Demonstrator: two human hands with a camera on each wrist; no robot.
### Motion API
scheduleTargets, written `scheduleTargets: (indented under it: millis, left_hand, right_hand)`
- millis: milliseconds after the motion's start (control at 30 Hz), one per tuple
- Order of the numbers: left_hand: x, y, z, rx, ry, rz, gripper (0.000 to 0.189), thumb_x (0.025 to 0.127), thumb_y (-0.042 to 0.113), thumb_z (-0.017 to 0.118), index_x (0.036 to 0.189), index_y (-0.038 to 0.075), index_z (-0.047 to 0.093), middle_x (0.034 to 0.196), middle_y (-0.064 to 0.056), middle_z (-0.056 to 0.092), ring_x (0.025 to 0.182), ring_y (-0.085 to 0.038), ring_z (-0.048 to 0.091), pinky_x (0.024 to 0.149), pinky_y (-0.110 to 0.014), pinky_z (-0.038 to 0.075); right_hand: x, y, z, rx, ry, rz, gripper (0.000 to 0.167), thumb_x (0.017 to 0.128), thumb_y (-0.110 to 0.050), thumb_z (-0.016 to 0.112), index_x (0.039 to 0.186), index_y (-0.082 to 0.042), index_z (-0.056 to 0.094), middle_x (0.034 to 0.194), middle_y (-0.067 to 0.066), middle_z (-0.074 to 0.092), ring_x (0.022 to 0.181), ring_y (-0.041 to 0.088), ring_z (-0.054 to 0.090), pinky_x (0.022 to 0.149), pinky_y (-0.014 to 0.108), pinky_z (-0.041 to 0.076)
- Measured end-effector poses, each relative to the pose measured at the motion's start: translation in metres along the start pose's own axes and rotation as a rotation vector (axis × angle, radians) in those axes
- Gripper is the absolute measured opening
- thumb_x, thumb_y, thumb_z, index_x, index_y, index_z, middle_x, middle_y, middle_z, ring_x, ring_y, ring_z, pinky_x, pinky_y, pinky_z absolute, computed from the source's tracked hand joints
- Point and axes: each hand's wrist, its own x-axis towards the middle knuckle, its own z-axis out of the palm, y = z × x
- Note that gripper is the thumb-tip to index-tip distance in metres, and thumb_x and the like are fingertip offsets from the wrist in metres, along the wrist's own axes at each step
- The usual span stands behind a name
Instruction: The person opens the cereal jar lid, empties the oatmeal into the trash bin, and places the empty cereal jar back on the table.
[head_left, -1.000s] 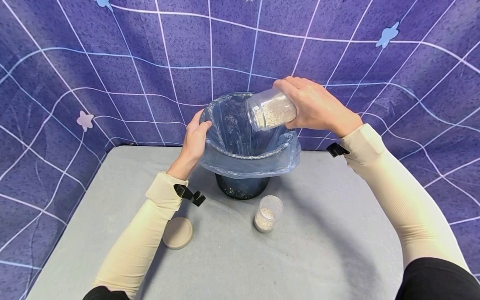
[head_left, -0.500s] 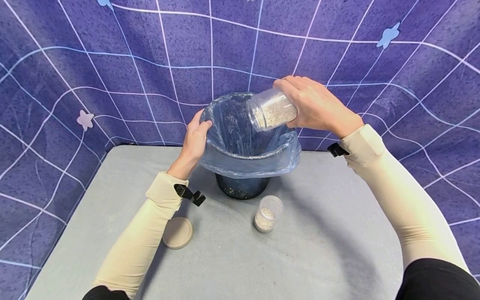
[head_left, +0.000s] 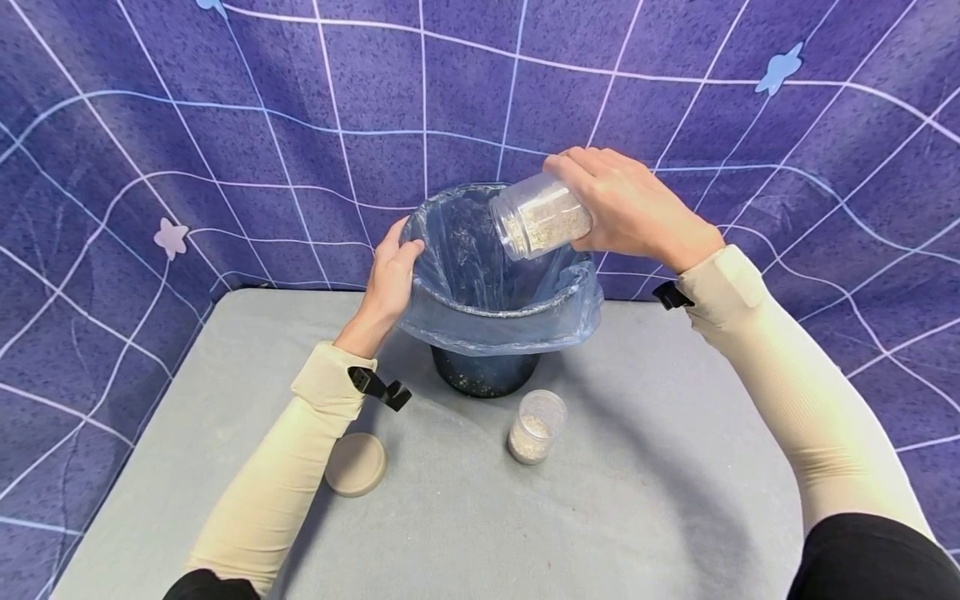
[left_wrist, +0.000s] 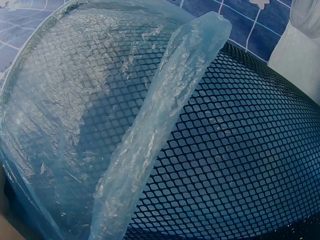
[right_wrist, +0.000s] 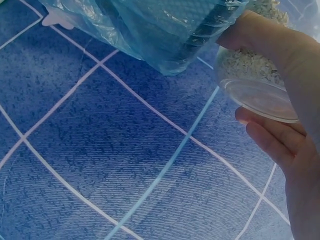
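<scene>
In the head view, a clear jar [head_left: 538, 215] is gripped around its base end by the right hand [head_left: 624, 205], with its fingers curled about it; it is tilted, its mouth pointed leftward over the opening of the bin [head_left: 485, 373]. Pale flakes [head_left: 561, 227] are seen through its wall. The bin is lined with a blue bag [head_left: 495, 331], which is folded outward over the rim. On the left, the rim is pinched through the bag between the fingers and thumb of the left hand [head_left: 388, 282]. On the grey surface [head_left: 637, 517], a cup [head_left: 535, 427] part-filled with flakes is stood upright near the bin, and a lid [head_left: 356, 465] is laid flat beside the left sleeve [head_left: 262, 492]. Only in the left wrist view is the bin's wall plainly shown as mesh, half veiled by the bag; the pinch itself is cut off there. In the right wrist view, the jar's round base is revealed, with fingertips just below; whether these are pressed to it cannot be told.
</scene>
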Motion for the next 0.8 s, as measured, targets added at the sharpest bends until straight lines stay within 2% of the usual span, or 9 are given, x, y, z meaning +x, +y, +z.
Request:
scheduleTargets:
  millis: [200, 500, 800]
  left_hand:
    - [-0.0007, 0.0005, 0.0009, -0.040, -0.001, 0.024, 0.057, 0.107, 0.011, 0.042, 0.162, -0.005, 0.037, 0.161, -0.022, 0.047, 0.151, -0.032, 0.042, 0.126, -0.042, 0.031]
    - [-0.0012, -0.0003, 0.0010, -0.070, -0.007, 0.024, 0.056, 0.107, 0.009, 0.041, 0.161, -0.005, 0.038, 0.158, -0.024, 0.051, 0.147, -0.034, 0.048, 0.124, -0.040, 0.035]
    - [-0.0014, 0.0004, 0.0001, -0.006, 0.001, 0.018, 0.057, 0.107, 0.013, 0.042, 0.162, -0.003, 0.038, 0.162, -0.020, 0.048, 0.152, -0.030, 0.042, 0.127, -0.039, 0.030]
  right_hand:
    - [-0.0005, 0.0009, -0.0007, -0.012, -0.006, -0.009, 0.096, 0.061, -0.005, 0.101, 0.143, 0.006, 0.053, 0.131, 0.024, 0.063, 0.119, 0.044, 0.062, 0.108, 0.058, 0.049]
    - [0.0005, 0.0004, -0.0007, -0.029, -0.022, -0.011, 0.097, 0.061, -0.004, 0.101, 0.143, 0.006, 0.052, 0.131, 0.024, 0.062, 0.119, 0.045, 0.061, 0.108, 0.058, 0.049]
    - [0.0003, 0.0009, 0.0012, -0.036, -0.006, -0.029, 0.097, 0.060, -0.005, 0.102, 0.143, 0.006, 0.052, 0.132, 0.025, 0.062, 0.121, 0.046, 0.060, 0.110, 0.058, 0.048]
